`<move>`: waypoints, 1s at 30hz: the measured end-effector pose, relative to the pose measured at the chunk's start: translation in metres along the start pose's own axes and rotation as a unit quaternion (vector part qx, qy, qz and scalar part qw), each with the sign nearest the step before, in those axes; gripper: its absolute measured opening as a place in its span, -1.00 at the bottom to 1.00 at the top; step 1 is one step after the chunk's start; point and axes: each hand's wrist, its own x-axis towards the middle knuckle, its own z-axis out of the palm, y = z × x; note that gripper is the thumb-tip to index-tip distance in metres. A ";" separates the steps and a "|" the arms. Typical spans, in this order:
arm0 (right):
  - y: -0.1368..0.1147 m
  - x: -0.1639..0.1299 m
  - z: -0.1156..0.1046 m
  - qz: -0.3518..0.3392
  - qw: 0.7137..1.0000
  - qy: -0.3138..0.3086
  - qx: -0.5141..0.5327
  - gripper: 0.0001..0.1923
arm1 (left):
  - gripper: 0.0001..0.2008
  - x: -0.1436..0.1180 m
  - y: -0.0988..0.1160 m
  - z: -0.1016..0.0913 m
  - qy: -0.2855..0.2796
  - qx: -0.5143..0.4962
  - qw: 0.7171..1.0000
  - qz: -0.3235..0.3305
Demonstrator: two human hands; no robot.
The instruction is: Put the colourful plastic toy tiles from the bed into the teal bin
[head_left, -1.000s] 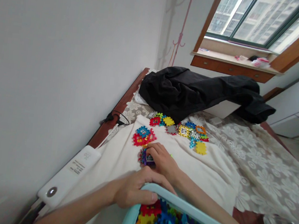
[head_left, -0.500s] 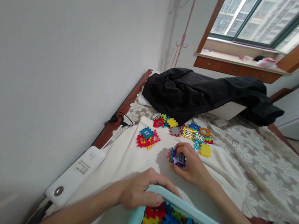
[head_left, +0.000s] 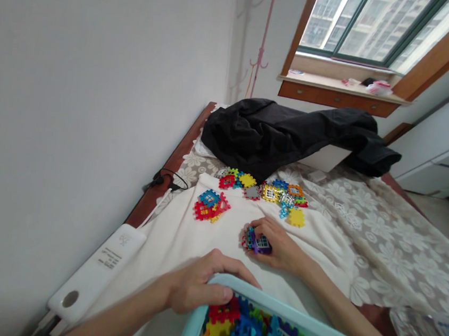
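Moved: my right hand (head_left: 280, 246) back a little with block cluster (head_left: 256, 242) | grip: closed around cluster | left hand (head_left: 196, 285) clasps tub rim (head_left: 236, 286) | tip: keep cluster level.

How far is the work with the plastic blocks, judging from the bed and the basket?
Done: a small red and blue assembly lies finished-looking on the cream cloth. In hand: the right hand grips a purple block cluster on the cloth, while the left hand holds the rim of the teal basket. Left: many loose blocks by the black garment, and more blocks in the basket.
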 end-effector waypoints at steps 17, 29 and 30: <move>-0.087 -0.003 -0.101 -0.013 0.986 -0.036 0.165 -0.45 | -0.49 -0.004 -0.013 0.003 0.115 -0.138 0.982 -0.052; 0.048 -0.019 -0.091 0.205 0.951 0.036 -0.228 -0.66 | -0.48 -0.002 -0.012 0.001 0.081 -0.136 0.987 -0.034; 0.047 -0.018 -0.094 0.201 0.953 0.049 -0.221 -0.67 | -0.48 -0.003 -0.013 0.000 0.081 -0.135 0.987 -0.035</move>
